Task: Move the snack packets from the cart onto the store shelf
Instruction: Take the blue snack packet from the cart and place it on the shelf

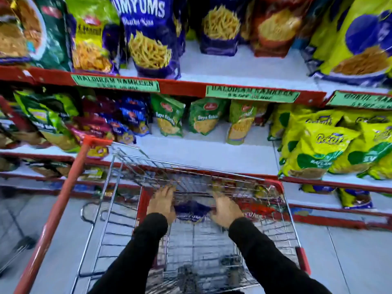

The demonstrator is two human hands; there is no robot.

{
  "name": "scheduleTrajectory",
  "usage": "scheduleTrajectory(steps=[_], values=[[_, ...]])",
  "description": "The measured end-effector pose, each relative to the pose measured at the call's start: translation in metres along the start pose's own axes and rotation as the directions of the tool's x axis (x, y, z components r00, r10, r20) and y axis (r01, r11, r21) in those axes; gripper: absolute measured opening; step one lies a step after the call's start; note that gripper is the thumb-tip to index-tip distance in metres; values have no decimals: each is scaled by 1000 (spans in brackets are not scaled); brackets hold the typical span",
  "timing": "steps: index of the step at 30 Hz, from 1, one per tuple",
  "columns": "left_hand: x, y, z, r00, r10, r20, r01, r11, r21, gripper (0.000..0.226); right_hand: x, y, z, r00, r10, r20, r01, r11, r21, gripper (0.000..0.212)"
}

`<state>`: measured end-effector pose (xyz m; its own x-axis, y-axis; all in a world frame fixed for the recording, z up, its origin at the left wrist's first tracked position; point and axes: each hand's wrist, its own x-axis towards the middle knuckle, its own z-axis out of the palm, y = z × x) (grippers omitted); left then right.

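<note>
Both my hands reach down into a wire shopping cart (118, 209) with red trim. My left hand (162, 202) and my right hand (226, 210) lie on either side of a dark blue snack packet (192, 211) at the far end of the basket. The fingers touch its edges; the frame is blurred, so a firm grip cannot be made out. A red packet (257, 210) lies to its right in the cart. On the upper shelf (233, 66) stand matching blue packets (148, 39) with a bare gap to their right.
The shelf unit has red edges with green price labels (252, 94). The middle shelf holds green packets (167, 117) and a stack of yellow bags (322, 145) on the right. The cart's red handle bar (63, 198) runs diagonally at left. Grey floor lies on both sides.
</note>
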<state>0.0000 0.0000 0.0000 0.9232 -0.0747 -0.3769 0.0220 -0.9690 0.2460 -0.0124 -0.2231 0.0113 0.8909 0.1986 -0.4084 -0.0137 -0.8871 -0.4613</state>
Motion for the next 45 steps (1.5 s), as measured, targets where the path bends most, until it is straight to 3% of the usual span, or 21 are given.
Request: scheduleTrajectory(steps=[4,12,16,19,22,25,28,34,36,39,41,45], values=[[11,-21,32,960,-165,226,156,986,55,61,20,4,23,981,125,152,-107,987,-117,36],[32,-40,54,961,-221,166,217,975,44,30,48,13,50,976,216,35,-211,970,-118,29],[23,-41,46,981,-193,18,193,981,-16,26,36,17,42,980,195,-34,-196,981,-5,27],[8,-42,32,983,-73,-168,53,991,-125,25,17,19,29,974,189,-127,-176,979,106,22],[-7,-38,9,969,12,-249,-94,943,-318,21,-4,19,9,958,148,-245,-94,971,218,16],[-17,-26,-17,948,12,-318,-176,852,-492,7,-25,14,-18,918,82,-387,37,956,292,11],[-20,-6,-47,927,-17,-374,-243,733,-636,16,-40,7,-51,836,34,-548,175,930,324,12],[-17,46,-127,782,-37,-622,-498,563,-660,10,-47,-14,-131,604,7,-797,458,816,354,6],[-15,68,-159,748,-54,-662,-563,478,-674,10,-46,-23,-163,540,25,-841,537,760,367,10],[-6,100,-207,732,-142,-666,-600,328,-730,25,-43,-39,-211,502,80,-861,639,637,431,5],[0,120,-238,736,-191,-650,-623,187,-760,34,-40,-51,-243,456,148,-877,706,540,458,17],[13,158,-298,734,-178,-656,-672,-42,-740,4,-32,-71,-309,431,157,-888,788,413,456,31]])
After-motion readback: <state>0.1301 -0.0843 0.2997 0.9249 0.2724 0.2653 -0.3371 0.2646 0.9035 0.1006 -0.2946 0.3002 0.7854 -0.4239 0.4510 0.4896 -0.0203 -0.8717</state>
